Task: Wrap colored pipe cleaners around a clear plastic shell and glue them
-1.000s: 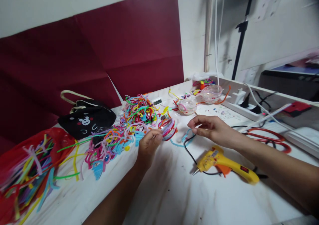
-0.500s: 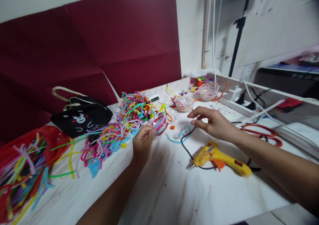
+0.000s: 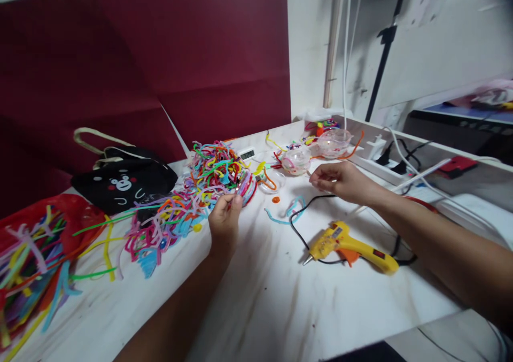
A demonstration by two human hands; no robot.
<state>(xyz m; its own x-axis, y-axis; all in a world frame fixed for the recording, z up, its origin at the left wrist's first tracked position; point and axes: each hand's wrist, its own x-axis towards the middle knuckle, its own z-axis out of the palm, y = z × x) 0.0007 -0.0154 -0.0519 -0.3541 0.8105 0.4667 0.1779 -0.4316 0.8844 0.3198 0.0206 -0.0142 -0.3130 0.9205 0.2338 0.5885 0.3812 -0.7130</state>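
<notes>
My left hand [image 3: 225,218] is closed on the edge of a clear plastic half-ball [image 3: 247,190] lined with pink, purple and red pipe cleaners. It is held up beside a heap of cut pipe cleaners [image 3: 216,167]. Farther right, my right hand [image 3: 339,181] hovers over the table with its fingertips pinched together; whatever is between them is too small to name. Below it lies a yellow hot glue gun [image 3: 352,245], nozzle pointing left. A light-blue pipe cleaner [image 3: 282,220] lies curled between the hands, near a small orange piece [image 3: 276,200].
Two clear decorated balls [image 3: 296,160] stand toward the back, near a power strip [image 3: 388,169] with plugs and cables. At left are a black bag [image 3: 124,183] and a red bag [image 3: 82,220] of long pipe cleaners. A black cord [image 3: 296,228] loops around the glue gun.
My left hand has shifted slightly left and turned the half-ball, so its edge faces me more. My right hand has risen a little and its fingers have drawn closer together.
</notes>
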